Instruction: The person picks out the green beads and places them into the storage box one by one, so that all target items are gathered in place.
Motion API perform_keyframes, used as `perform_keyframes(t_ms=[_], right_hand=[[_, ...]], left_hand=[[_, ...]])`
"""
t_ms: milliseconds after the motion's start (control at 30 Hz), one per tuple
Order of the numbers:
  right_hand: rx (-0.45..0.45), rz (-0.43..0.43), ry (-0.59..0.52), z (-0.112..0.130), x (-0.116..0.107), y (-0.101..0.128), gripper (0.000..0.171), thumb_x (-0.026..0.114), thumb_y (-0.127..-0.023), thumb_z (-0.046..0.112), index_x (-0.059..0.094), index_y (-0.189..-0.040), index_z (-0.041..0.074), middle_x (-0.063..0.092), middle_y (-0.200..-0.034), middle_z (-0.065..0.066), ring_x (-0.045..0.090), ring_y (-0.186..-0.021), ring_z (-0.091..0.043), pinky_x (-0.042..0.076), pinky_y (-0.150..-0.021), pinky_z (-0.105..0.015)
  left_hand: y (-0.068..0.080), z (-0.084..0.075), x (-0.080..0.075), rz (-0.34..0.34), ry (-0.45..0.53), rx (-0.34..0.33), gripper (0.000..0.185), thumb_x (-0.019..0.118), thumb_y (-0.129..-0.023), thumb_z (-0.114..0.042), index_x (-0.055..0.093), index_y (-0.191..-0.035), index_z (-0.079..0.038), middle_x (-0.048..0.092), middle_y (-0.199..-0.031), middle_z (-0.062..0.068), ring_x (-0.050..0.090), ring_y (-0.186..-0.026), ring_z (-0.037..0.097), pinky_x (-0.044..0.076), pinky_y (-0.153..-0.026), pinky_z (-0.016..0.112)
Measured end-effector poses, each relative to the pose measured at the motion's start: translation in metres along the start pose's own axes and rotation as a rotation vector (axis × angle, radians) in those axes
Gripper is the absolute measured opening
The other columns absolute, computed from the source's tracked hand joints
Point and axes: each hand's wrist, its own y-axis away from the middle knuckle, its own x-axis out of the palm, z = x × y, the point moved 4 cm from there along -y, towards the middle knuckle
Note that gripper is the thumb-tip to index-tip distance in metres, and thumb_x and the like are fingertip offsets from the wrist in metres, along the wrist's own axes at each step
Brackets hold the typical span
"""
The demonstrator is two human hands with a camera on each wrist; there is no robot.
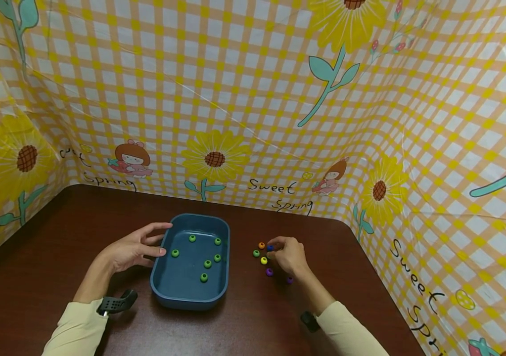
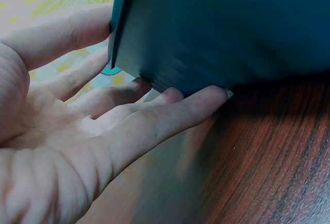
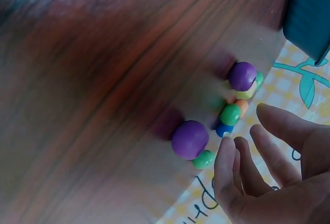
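My left hand (image 1: 134, 249) rests its extended fingers along the left side of a blue rectangular bin (image 1: 190, 299); in the left wrist view, the fingers (image 2: 178, 112) touch its outer wall. Several green beads (image 1: 204, 278) lie inside the bin. On the table to its right, my right hand (image 1: 289, 256) reaches down over a small group of loose beads. Its thumb and fingers are bent and apart in the right wrist view, nearest a blue bead (image 3: 224, 130) and a green bead (image 3: 230, 115). Around them are orange (image 1: 261, 245), yellow (image 1: 263, 260) and purple beads (image 1: 269, 272).
The dark wooden table (image 1: 248, 326) is bordered at the back and sides by a checked cloth (image 1: 257, 89) with sunflowers. A second purple bead (image 1: 290, 280) lies under the right wrist. Each wrist wears a black strap, the left one (image 1: 119, 301) close to the bin.
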Motion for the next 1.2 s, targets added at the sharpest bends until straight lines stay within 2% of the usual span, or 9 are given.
perform_keyframes(t_ms=[167,267,333,433,600,900,1033,1200], right_hand=[[0.007,0.012,0.004,-0.004,0.001,0.0,0.021,0.076,-0.085,0.006,0.077,-0.106,0.005,0.074,-0.1,-0.014,0.06,-0.074,-0.019,0.046,-0.062,-0.03],[0.014,0.018,0.005,-0.007,0.002,0.0,0.02,0.076,-0.085,0.006,0.078,-0.105,0.008,0.075,-0.101,-0.013,0.063,-0.085,-0.024,0.049,-0.067,-0.033],[0.022,0.024,-0.005,-0.009,0.002,-0.001,0.019,0.076,-0.085,0.006,0.079,-0.104,0.008,0.076,-0.104,-0.013,0.066,-0.099,-0.03,0.052,-0.072,-0.037],[0.039,0.045,-0.025,-0.011,0.003,0.0,0.019,0.076,-0.085,0.004,0.079,-0.103,0.009,0.076,-0.105,-0.012,0.066,-0.105,-0.033,0.054,-0.073,-0.037],[0.056,0.074,-0.035,-0.014,0.004,-0.001,0.019,0.075,-0.085,0.003,0.079,-0.103,0.008,0.075,-0.106,-0.014,0.066,-0.096,-0.027,0.05,-0.067,-0.031],[0.041,0.062,0.008,-0.016,0.004,0.001,0.016,0.076,-0.084,0.005,0.08,-0.099,0.009,0.076,-0.101,-0.01,0.066,-0.086,-0.023,0.053,-0.068,-0.034],[0.046,0.063,0.01,-0.016,0.004,0.002,0.016,0.076,-0.083,0.003,0.079,-0.098,0.008,0.075,-0.098,-0.011,0.061,-0.073,-0.019,0.05,-0.062,-0.031],[0.049,0.058,0.005,-0.016,0.004,0.002,0.017,0.075,-0.083,0.002,0.079,-0.098,0.008,0.074,-0.094,-0.01,0.055,-0.067,-0.017,0.045,-0.059,-0.029]], left_hand=[[0.0,0.0,0.001,0.001,-0.006,0.002,0.081,0.069,-0.094,-0.006,0.021,-0.159,-0.007,0.025,-0.162,0.033,0.059,-0.126,0.045,0.053,-0.093,0.063],[0.0,-0.001,0.001,-0.002,-0.008,0.0,0.081,0.07,-0.094,-0.006,0.021,-0.159,-0.007,0.024,-0.162,0.033,0.059,-0.126,0.045,0.053,-0.093,0.063],[0.0,-0.001,0.001,-0.003,-0.008,-0.001,0.081,0.07,-0.094,-0.006,0.021,-0.159,-0.007,0.024,-0.162,0.033,0.06,-0.125,0.045,0.054,-0.093,0.063],[0.0,-0.002,0.001,-0.001,-0.007,-0.002,0.081,0.069,-0.094,-0.006,0.021,-0.159,-0.007,0.024,-0.162,0.033,0.06,-0.125,0.044,0.054,-0.093,0.063],[0.0,-0.002,0.0,0.001,-0.008,0.001,0.08,0.069,-0.095,-0.006,0.021,-0.159,-0.008,0.025,-0.162,0.032,0.06,-0.125,0.043,0.054,-0.093,0.062],[0.0,0.0,0.001,-0.003,-0.007,0.001,0.08,0.069,-0.095,-0.007,0.021,-0.159,-0.008,0.026,-0.162,0.032,0.061,-0.124,0.043,0.054,-0.093,0.062],[0.0,0.0,0.001,-0.002,-0.002,0.003,0.08,0.069,-0.095,-0.006,0.021,-0.159,-0.007,0.025,-0.162,0.033,0.061,-0.124,0.044,0.054,-0.093,0.063],[0.0,0.0,0.0,-0.001,-0.001,0.004,0.08,0.069,-0.095,-0.006,0.021,-0.159,-0.007,0.026,-0.161,0.033,0.061,-0.123,0.044,0.054,-0.092,0.064]])
